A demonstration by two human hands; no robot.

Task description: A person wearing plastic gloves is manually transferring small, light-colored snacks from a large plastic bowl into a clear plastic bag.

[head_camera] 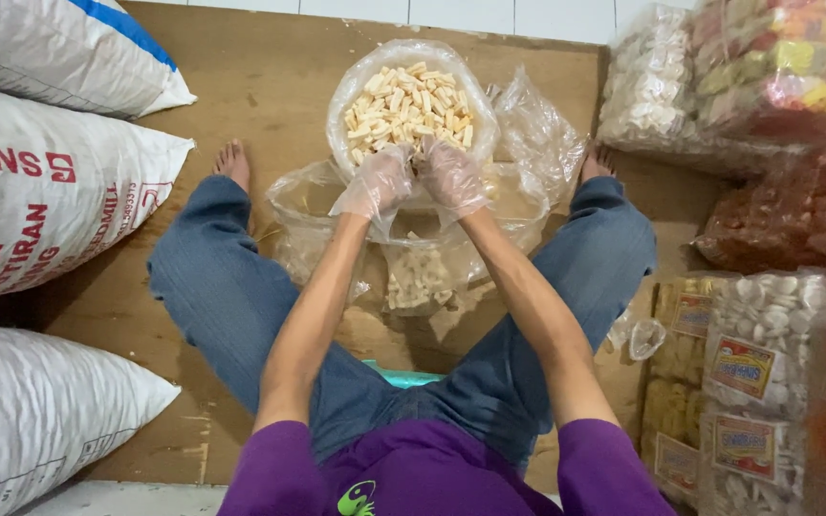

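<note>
– Hands first: left hand (pixel 375 182) and right hand (pixel 451 177), each in a thin clear plastic glove, side by side at the near rim of the big clear plastic bag of pale stick-shaped crackers (pixel 411 105).
– Closed on anything?
– Fingers curled down into the heap; impossible to tell whether gripping crackers or only resting on them.
– And the big bag's place?
– Standing open on the brown board floor (pixel 270 86), between the feet, toward the far edge. Just under the wrists, a smaller clear plastic bag (pixel 420 277), mouth up, holding a low layer of the same crackers.
– Advice for doing it well?
– Scoop with cupped palms rather than pinching; brittle-looking sticks, probably quick to snap. Keep both wrists right above the smaller mouth to avoid spills onto the floor. Mind the loose glove film, likely to snag on the rim.
– Anything crowding?
– Empty crumpled clear bags (pixel 537 134) just beside the right hand. White woven sacks (pixel 40 191) along the left edge and labelled snack packs (pixel 767 382) along the right, both well apart.
</note>
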